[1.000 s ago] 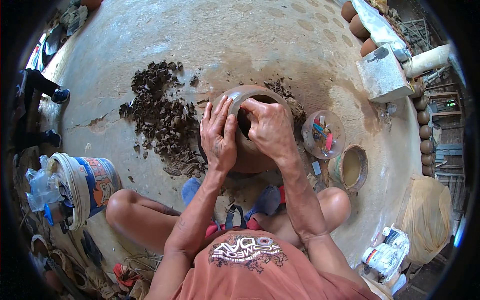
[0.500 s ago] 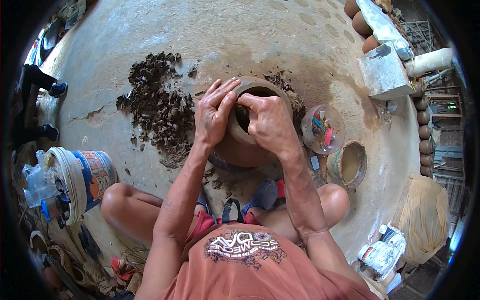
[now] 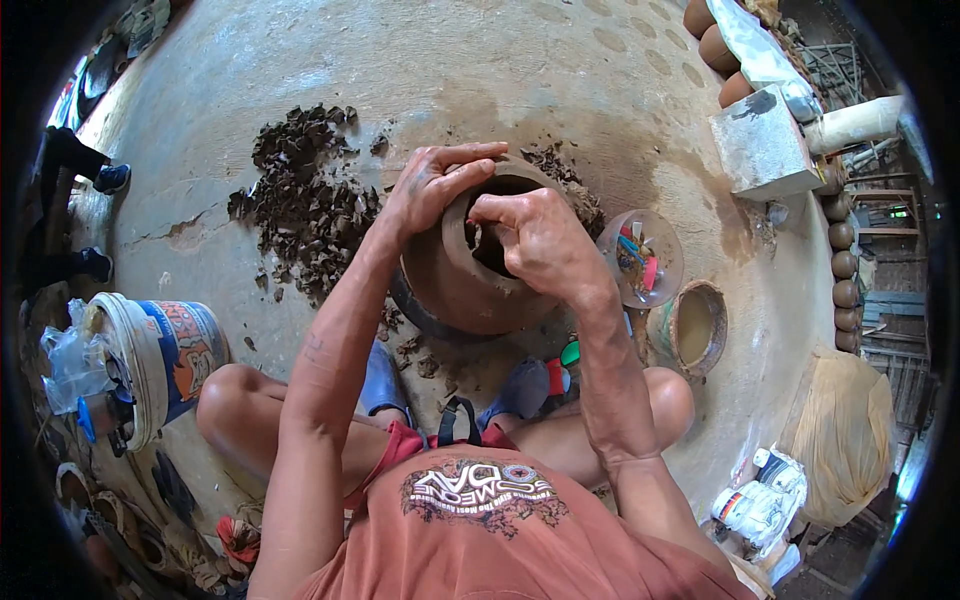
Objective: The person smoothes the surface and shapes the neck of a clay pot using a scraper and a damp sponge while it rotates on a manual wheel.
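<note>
A round brown clay pot (image 3: 450, 285) stands on the concrete floor between my feet, its mouth facing up. My left hand (image 3: 432, 185) lies over the left side of the rim, fingers stretched across the edge. My right hand (image 3: 535, 240) is curled on the right side of the rim, with fingertips dipping into the dark opening. Both hands are smeared with clay and press on the wet rim. I sit cross-legged in blue slippers (image 3: 385, 380) behind the pot.
A heap of dark clay scraps (image 3: 300, 200) lies left of the pot. A clear tub of small tools (image 3: 640, 258) and a bowl of muddy water (image 3: 695, 325) sit to the right. A white bucket (image 3: 150, 360) lies at the left; a concrete block (image 3: 760, 150) and fired pots (image 3: 715, 45) stand beyond.
The view has shifted so the pot sits lower and nearer. My left hand has slid from the pot's side up onto the rim; my right hand stays at the mouth.
</note>
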Available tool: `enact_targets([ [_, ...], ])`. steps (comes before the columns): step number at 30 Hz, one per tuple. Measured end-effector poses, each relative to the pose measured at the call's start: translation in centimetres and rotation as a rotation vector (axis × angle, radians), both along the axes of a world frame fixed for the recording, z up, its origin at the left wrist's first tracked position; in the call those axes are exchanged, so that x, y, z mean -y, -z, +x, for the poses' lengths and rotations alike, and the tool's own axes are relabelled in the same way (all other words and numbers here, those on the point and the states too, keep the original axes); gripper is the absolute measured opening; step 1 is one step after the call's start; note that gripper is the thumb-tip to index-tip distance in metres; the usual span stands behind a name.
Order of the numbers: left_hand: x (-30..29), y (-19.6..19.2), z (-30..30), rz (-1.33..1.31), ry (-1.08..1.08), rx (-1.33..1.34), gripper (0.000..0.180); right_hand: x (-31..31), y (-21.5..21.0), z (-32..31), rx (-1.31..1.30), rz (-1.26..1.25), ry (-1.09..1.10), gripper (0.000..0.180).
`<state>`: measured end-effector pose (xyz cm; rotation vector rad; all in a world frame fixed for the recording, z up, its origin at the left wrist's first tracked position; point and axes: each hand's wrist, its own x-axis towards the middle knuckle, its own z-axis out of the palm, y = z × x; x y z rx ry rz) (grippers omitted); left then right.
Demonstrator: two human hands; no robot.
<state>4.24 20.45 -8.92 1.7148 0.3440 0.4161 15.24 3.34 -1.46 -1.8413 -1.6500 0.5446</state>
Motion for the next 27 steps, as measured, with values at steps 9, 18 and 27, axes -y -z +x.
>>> enact_targets([
  [9, 0.5, 0.3, -0.4, 0.057, -0.275, 0.21, 0.053, 1.2, -2.7, 1.1, -0.056, -0.086, -0.048, 0.023],
  [18, 8.8, -2.7, -4.8, -0.044, -0.47, 0.379, 0.045, 0.5, -4.8, -3.3, -0.068, 0.385, 0.183, 0.014],
  [27, 6.2, 4.8, -8.3, -0.145, -0.977, -0.069, 0.076, 0.0, -0.9, -2.7, 0.177, 0.095, 0.594, 0.013],
])
